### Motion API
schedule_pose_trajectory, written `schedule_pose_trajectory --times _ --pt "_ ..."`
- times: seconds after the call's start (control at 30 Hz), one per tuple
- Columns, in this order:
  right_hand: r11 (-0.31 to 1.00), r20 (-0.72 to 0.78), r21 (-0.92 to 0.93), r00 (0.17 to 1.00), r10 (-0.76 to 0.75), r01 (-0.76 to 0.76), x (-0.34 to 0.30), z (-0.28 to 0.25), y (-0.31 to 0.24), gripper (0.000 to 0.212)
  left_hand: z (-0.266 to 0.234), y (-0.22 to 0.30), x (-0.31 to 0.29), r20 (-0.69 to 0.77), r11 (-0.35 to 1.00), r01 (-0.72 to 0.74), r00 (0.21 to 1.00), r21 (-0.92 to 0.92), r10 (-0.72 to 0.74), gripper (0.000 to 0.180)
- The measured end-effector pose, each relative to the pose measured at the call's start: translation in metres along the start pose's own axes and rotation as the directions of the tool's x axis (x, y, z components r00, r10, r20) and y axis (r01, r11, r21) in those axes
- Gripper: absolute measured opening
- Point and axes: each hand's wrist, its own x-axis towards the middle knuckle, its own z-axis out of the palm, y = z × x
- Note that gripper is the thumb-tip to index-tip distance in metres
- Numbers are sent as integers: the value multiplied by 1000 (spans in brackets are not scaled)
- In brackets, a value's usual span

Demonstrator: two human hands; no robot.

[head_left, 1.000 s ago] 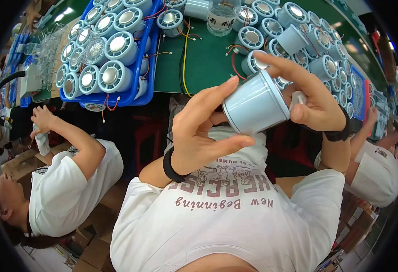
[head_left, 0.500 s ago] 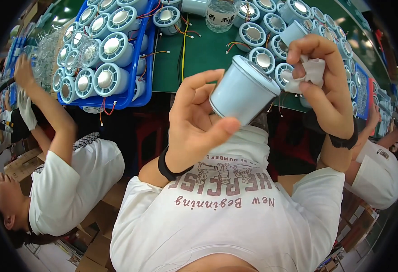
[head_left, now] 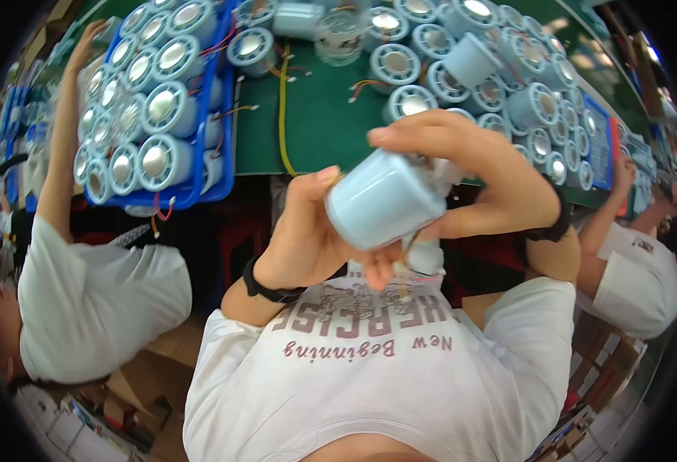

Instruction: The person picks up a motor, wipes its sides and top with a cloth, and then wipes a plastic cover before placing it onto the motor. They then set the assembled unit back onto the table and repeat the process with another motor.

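Observation:
In front of my chest, a light-blue cylindrical housing (head_left: 381, 202) lies tilted in my left hand (head_left: 296, 242), whose thumb and fingers are wrapped round its left end and underside. Closed round a crumpled white cloth (head_left: 445, 175), my right hand (head_left: 500, 173) reaches over the housing's right end, its index finger stretched across the top. The cloth is at that right end, mostly covered by the fingers. A thin wire seems to hang below the housing, blurred by motion.
On the left of the green table (head_left: 258, 146) stands a blue tray (head_left: 219, 173) full of similar housings with wires. More housings (head_left: 531, 108) crowd the right side. A clear plastic container (head_left: 341, 37) and a yellow cable (head_left: 283, 115) lie between. Co-workers sit on both sides.
My right hand has brought the cloth left and down onto the housing. The housing has turned in my left hand. The left co-worker's arm now stretches forward past the tray; the view has shifted slightly.

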Motion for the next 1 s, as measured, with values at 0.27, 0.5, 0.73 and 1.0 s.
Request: schedule_pose_trajectory --times 0.27,0.5,0.73,1.0 --pt "941 -308 -169 923 231 -292 -50 -37 -29 73 16 -8 11 -319 928 -88 924 361 212 57" --pt "413 -776 -112 339 532 -904 -144 -106 -18 64 0 14 13 -300 662 -163 795 731 527 44" --pt "488 -459 -273 558 691 -829 -153 -103 43 65 -20 28 16 -299 453 -76 654 888 695 43" --pt "604 -531 -223 615 583 -765 -171 -92 59 64 -37 37 31 -222 70 334 444 940 868 55"
